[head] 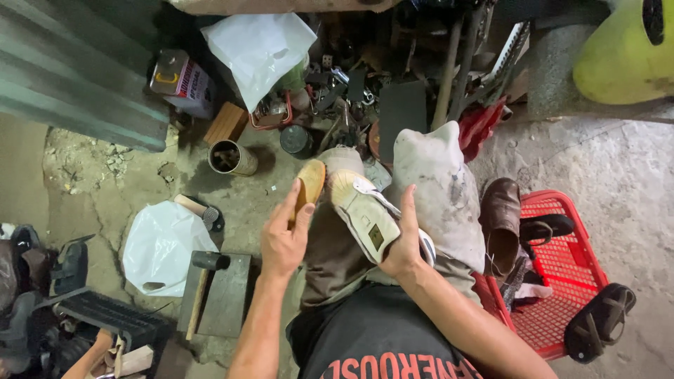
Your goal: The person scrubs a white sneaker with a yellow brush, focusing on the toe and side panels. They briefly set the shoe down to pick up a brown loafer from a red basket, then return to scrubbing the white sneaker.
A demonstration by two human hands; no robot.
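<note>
Over cracked concrete floor [260,196], left hand [282,238] grips brush [309,184], right hand [404,245] grips white shoe [361,214].

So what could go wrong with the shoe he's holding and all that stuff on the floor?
The white shoe rests on the knee, steadied only by the right hand, so it might slip off. The left hand holds a tan sole piece close to it; glue, if there is any, could smear fingers. An open can stands near the feet and could be knocked over. The brown shoe perches on the red basket rim and might tumble.
</note>
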